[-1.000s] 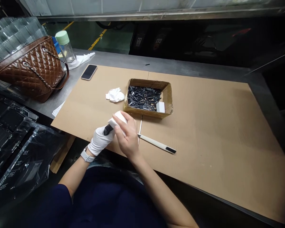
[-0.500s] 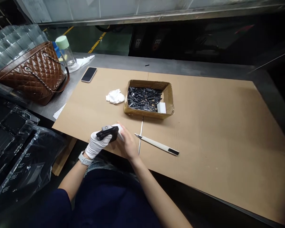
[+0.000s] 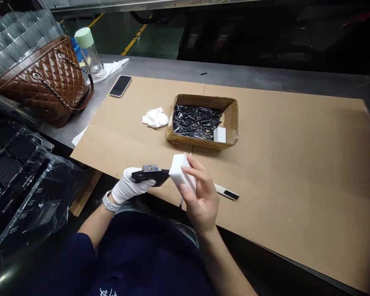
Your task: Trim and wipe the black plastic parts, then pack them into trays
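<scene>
My left hand (image 3: 131,187), in a white glove, grips a black plastic part (image 3: 152,176) with a round hole in a grey piece on its near end. My bare right hand (image 3: 205,199) holds a white foam block (image 3: 181,172) between thumb and fingers, close beside the far end of the black part. Whether block and part touch I cannot tell. Behind my hands is a cardboard box (image 3: 200,144) with many small black pieces (image 3: 197,121) and another white block (image 3: 220,135) in it. A white-handled tool (image 3: 226,191) lies partly hidden behind my right hand.
Brown cardboard sheets (image 3: 283,164) cover the metal table. A crumpled white cloth (image 3: 156,118) lies left of the box, a phone (image 3: 120,86) farther back. At left stand a brown quilted bag (image 3: 46,82) and a bottle (image 3: 89,51). Black trays (image 3: 12,152) are at the lower left.
My right hand has moved right and turned, bringing the white block away from the black part's face into clear view. The left hand still holds the part. The view has shifted slightly.
</scene>
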`<state>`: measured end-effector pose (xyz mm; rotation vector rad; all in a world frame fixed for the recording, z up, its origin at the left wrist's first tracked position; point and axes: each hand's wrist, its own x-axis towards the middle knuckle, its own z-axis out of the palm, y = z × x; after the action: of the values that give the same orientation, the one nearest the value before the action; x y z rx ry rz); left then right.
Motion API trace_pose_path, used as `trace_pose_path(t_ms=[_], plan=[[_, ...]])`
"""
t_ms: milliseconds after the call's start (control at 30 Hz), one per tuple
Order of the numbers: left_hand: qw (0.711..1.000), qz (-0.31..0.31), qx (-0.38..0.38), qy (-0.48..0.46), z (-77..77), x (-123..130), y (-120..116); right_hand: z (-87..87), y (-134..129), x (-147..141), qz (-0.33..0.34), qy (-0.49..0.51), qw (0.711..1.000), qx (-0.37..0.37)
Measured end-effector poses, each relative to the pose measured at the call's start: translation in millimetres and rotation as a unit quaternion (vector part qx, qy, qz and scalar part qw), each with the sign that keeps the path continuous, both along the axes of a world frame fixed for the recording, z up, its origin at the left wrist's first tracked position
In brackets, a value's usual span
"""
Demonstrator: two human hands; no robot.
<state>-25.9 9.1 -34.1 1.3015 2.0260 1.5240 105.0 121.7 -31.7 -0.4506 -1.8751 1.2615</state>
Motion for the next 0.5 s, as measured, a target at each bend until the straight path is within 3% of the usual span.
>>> trace_pose_path(t_ms=[200,500], plan=[[0.986,-0.004,0.012,0.163,-11.7,-1.2,3.5,18.9,-9.5,-15.8,-0.018,-0.035,0.986,0.163],[0.963,0.070,0.021,0.258,-13.6,-1.2,1.2,19.1,-6.4,-23.8,-0.012,-0.062,0.983,0.171]])
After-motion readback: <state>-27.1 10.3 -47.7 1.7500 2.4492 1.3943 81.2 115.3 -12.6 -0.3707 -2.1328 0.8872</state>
